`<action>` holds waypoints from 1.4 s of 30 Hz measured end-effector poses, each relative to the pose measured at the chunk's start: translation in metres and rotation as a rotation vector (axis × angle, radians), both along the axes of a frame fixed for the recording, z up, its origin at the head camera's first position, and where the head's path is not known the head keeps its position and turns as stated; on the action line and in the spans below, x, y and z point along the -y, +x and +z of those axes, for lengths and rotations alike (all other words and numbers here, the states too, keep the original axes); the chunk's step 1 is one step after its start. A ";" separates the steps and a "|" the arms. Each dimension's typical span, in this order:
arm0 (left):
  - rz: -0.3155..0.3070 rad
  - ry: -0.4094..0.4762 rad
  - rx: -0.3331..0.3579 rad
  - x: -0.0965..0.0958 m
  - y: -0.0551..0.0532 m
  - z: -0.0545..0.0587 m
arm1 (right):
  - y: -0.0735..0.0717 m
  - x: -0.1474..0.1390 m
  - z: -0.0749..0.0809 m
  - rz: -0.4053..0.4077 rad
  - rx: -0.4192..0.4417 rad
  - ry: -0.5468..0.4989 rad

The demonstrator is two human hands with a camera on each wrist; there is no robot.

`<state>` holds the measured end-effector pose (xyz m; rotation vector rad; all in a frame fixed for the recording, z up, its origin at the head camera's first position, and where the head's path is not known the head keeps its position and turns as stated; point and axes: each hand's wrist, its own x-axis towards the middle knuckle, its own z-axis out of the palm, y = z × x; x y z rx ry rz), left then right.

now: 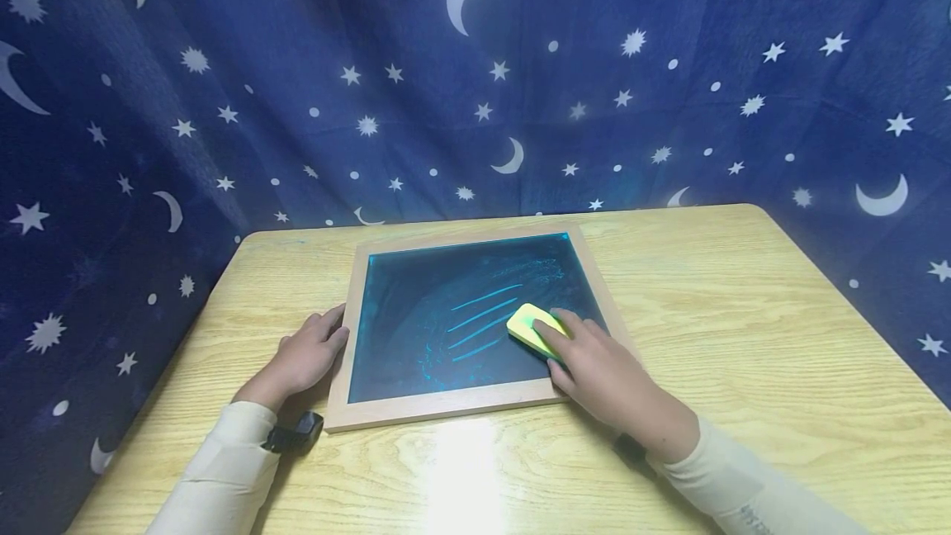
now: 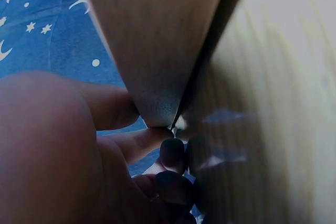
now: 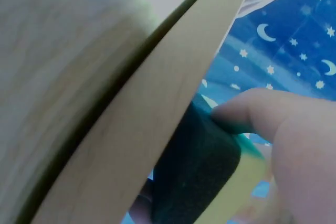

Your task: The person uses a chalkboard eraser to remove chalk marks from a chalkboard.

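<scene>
A chalkboard (image 1: 416, 287) in a pale wooden frame lies on the table, with several slanting blue chalk strokes and smudges on its dark face. At its left side, my left hand (image 1: 308, 353) holds the frame's edge. The left wrist view has the thumb and fingertips at the frame's corner (image 2: 157, 77). In my right hand (image 1: 605, 370) is a yellow board eraser (image 1: 529, 325), gripped from above on the board's right part, just right of the chalk strokes. Its dark felt side (image 3: 197, 166) faces the board in the right wrist view.
The wood-grain table (image 1: 743, 329) extends around the board, with a bright glare spot at the front. Behind and to the left hangs a dark blue curtain (image 1: 416, 40) with moons and stars. Both wrists wear dark straps, the left one (image 1: 295, 434) close to the board's corner.
</scene>
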<state>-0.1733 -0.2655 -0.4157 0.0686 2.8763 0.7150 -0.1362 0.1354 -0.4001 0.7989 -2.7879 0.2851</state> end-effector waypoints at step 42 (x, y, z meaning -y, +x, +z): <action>0.004 0.001 -0.010 0.000 0.000 -0.001 | -0.005 -0.001 -0.002 -0.007 0.010 -0.014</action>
